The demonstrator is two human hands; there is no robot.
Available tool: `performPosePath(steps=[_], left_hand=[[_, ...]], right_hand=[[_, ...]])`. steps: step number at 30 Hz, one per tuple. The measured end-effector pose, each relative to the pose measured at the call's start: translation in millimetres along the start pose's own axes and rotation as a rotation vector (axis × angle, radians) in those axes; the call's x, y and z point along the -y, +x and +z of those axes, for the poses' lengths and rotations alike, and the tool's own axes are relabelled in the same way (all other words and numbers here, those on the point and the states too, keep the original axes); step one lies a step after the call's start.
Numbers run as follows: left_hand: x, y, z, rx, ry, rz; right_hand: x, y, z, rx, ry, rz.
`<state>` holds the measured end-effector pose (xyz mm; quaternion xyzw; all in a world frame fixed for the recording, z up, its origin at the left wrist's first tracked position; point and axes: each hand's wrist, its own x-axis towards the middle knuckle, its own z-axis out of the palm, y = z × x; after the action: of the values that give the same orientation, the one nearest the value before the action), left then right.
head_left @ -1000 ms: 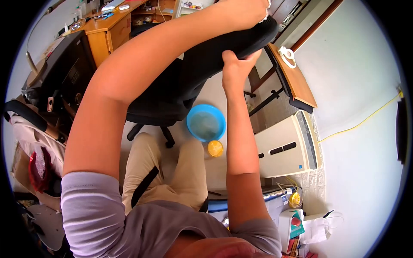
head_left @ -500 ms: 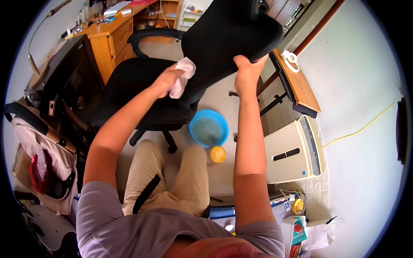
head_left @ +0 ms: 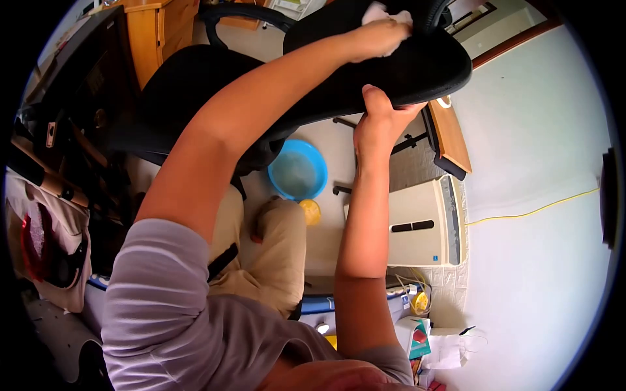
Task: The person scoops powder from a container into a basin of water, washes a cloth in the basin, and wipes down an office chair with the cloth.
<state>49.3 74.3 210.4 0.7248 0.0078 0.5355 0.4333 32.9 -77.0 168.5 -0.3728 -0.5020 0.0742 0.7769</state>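
Observation:
My left hand (head_left: 379, 40) is closed on a pale, crumpled cloth (head_left: 376, 13). It presses the cloth against the black backrest (head_left: 339, 85) of an office chair, near the top end. My right hand (head_left: 385, 124) grips the backrest's near edge, thumb on the front face and the other fingers mostly hidden behind it. The backrest leans over to the right. Part of the black seat (head_left: 195, 81) shows to the left, partly covered by my left arm.
Below the chair, a blue basin (head_left: 313, 155) of cloudy water sits on the floor beside a yellow container (head_left: 311, 212). A white appliance (head_left: 417, 244) and a wooden tabletop (head_left: 450, 137) stand at right. Wooden drawers (head_left: 153, 39) are at upper left.
My left hand has carried the cloth from the lower backrest up and right to its top end. My right hand keeps its grip on the edge. The view has shifted.

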Motion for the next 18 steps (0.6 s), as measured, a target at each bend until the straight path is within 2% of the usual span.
performPosePath(steps=[2, 3, 5, 7, 9, 12, 14, 16, 18], left_hand=[[-21, -50, -7, 0.047, -0.061, -0.028], [-48, -82, -17, 0.148, 0.046, -0.001], [-81, -135, -32, 0.232, 0.052, 0.013], [-81, -158, -47, 0.245, -0.050, -0.056], [-74, -165, -54, 0.326, -0.057, -0.158], [-35, -131, -44, 0.254, 0.217, 0.060], [-1, -95, -40, 0.284, 0.200, -0.166], [93, -45, -29, 0.119, 0.584, 0.271], [127, 5, -44, 0.210, 0.636, 0.360]], right_hand=[[0, -3, -4, -0.015, 0.005, 0.009], [-4, -3, -8, -0.016, -0.025, -0.013], [-3, -4, -10, -0.033, -0.013, -0.057], [2, -7, -8, -0.026, -0.116, -0.035], [8, -9, -1, -0.024, -0.041, 0.004], [8, -9, 0, -0.015, 0.049, 0.045], [7, -11, 3, -0.012, 0.082, 0.072], [10, -14, 6, -0.021, 0.088, 0.084], [11, -14, 8, -0.003, 0.055, 0.089]])
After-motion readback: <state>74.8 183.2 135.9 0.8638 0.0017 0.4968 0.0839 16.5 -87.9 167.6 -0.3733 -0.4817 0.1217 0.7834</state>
